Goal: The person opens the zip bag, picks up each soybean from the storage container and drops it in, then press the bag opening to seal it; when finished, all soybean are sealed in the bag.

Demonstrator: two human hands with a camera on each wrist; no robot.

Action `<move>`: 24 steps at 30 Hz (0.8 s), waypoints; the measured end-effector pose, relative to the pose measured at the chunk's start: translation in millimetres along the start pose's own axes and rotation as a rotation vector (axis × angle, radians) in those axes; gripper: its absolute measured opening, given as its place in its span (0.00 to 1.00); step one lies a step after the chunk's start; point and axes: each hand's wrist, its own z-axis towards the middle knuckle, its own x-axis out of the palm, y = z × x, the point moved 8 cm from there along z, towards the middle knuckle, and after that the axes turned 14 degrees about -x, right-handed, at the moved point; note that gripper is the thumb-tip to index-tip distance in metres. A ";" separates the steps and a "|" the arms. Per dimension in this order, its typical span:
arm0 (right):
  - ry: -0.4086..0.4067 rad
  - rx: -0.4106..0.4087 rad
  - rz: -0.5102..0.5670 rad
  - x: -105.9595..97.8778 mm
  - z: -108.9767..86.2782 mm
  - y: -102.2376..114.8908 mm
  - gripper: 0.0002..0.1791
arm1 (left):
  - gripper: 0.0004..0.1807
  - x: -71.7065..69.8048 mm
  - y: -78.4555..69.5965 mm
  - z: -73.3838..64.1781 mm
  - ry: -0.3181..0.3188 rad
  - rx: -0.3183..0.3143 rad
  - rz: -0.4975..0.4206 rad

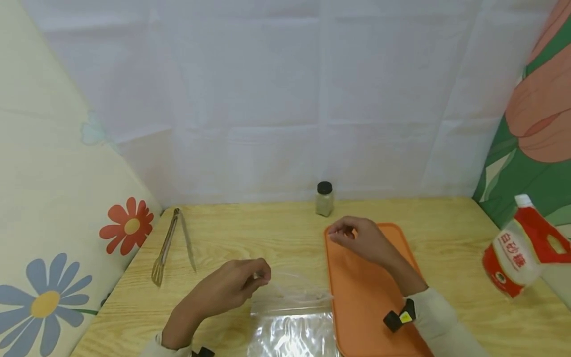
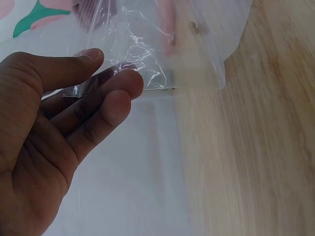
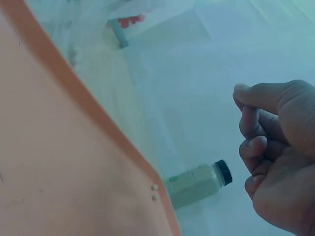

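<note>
My left hand [image 1: 229,285] holds the top edge of a clear zip-lock bag [image 1: 290,334], its thumb and fingers round the plastic in the left wrist view. The bag lies partly on the wood table, and a few small beige bits [image 2: 194,27] show through its film. Above the far end of an orange tray [image 1: 357,297] is my right hand [image 1: 361,238], thumb tip against forefinger and the other fingers curled. Nothing shows between those fingertips. Two small pale round bits [image 3: 155,192] lie at the tray's corner in the right wrist view.
A small jar with a black lid [image 1: 324,199] stands behind the tray, near the white cloth backdrop [image 1: 245,99]. Metal tongs [image 1: 166,243] lie spread at the left. At the right stands a red and white sugar bag [image 1: 513,253] with a white cap.
</note>
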 end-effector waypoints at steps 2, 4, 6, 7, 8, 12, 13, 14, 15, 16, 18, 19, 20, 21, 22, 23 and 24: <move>0.022 -0.038 0.026 1.5 -0.8 10.2 0.11 | 0.07 -0.5 0.1 0.1 -0.001 -0.002 -0.001; 0.063 -0.097 0.058 6.6 -1.3 21.1 0.06 | 0.06 -0.8 0.2 0.3 0.000 -0.002 -0.005; 0.120 -0.171 0.086 14.7 -1.8 32.8 0.03 | 0.06 -0.7 0.4 0.5 0.004 -0.005 -0.009; 0.152 -0.210 0.097 19.4 -2.0 39.4 0.03 | 0.06 -0.6 0.5 0.7 0.005 -0.007 -0.010; 0.182 -0.248 0.105 24.2 -2.5 44.7 0.04 | 0.06 -0.5 0.6 0.9 0.006 -0.010 -0.011; 0.287 -0.359 0.097 41.2 -3.8 62.8 0.06 | 0.06 -0.9 0.6 1.8 0.007 -0.015 -0.011; 0.310 -0.373 0.093 44.9 -4.0 65.8 0.06 | 0.06 -1.1 0.7 1.9 0.007 -0.016 -0.012; 0.331 -0.382 0.089 48.3 -4.2 67.7 0.05 | 0.06 -1.1 0.8 2.0 0.007 -0.018 -0.014; 0.350 -0.386 0.086 51.2 -4.5 69.9 0.05 | 0.07 -1.0 1.0 1.9 0.009 -0.020 -0.015; 0.366 -0.387 0.086 53.6 -4.6 71.7 0.04 | 0.07 -0.8 1.2 1.8 0.011 -0.023 -0.018; 0.391 -0.382 0.096 57.4 -5.1 74.1 0.03 | 0.08 -0.4 1.8 1.6 0.012 -0.027 -0.020; 0.400 -0.382 0.101 58.9 -5.5 74.2 0.03 | 0.08 -0.2 2.0 1.5 0.013 -0.028 -0.021; 0.405 -0.377 0.106 59.7 -5.8 74.4 0.04 | 0.08 0.0 2.0 1.3 0.013 -0.028 -0.020; 0.412 -0.370 0.113 60.3 -6.2 74.4 0.04 | 0.07 0.3 2.1 1.2 0.014 -0.027 -0.019; 0.414 -0.365 0.115 60.6 -6.4 73.7 0.04 | 0.07 0.4 1.9 1.0 0.015 -0.026 -0.019; 0.411 -0.364 0.112 60.0 -6.5 73.1 0.05 | 0.06 0.4 1.7 1.0 0.015 -0.023 -0.018; 0.406 -0.361 0.117 58.6 -6.3 72.0 0.05 | 0.06 0.3 1.5 1.0 0.015 -0.022 -0.019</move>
